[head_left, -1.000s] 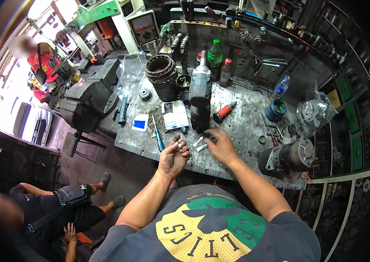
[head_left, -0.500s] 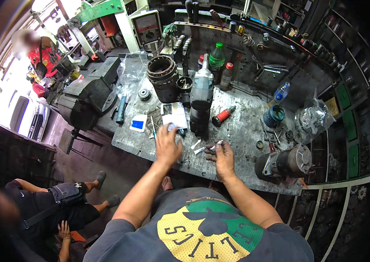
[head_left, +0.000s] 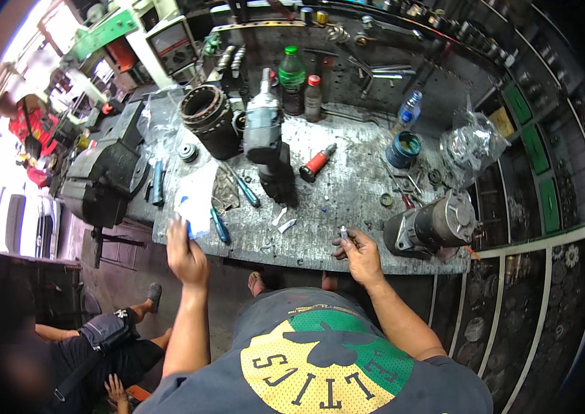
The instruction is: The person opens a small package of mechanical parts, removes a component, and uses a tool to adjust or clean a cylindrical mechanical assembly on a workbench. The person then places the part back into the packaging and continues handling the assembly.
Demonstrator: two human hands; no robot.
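**Left hand swings out to the bench's near-left edge; right keeps its small part**

Both hands have parted since the earlier frames. A second ago they worked close together at the middle of the near edge; half a second ago the left was already lifting toward the papers; now it sits far out to the left.

Head view: the left hand (head_left: 185, 255) lies at the near-left edge of the grey workbench (head_left: 354, 186), fingers curled forward onto a white-and-blue sheet (head_left: 194, 205); whether they grip it or only press it I cannot tell. A blue-handled screwdriver (head_left: 220, 226) lies just to its right. The right hand (head_left: 360, 254) hovers at the near edge toward the middle, thumb and forefinger pinching a small metal piece (head_left: 343, 232) held upright, other fingers folded under. That piece has stayed in the pinch across all three frames.

Small white scraps (head_left: 282, 221) lie between the hands. Behind them stands a dark power tool (head_left: 268, 148), with a red-handled tool (head_left: 316, 162) beside it, a ribbed black cylinder (head_left: 208, 121) further left and a bench vise (head_left: 103, 176) at the left end. An electric motor (head_left: 434, 224) sits right of the right hand.

Judging by this, the small piece is being kept ready while the left hand goes for something by the papers.
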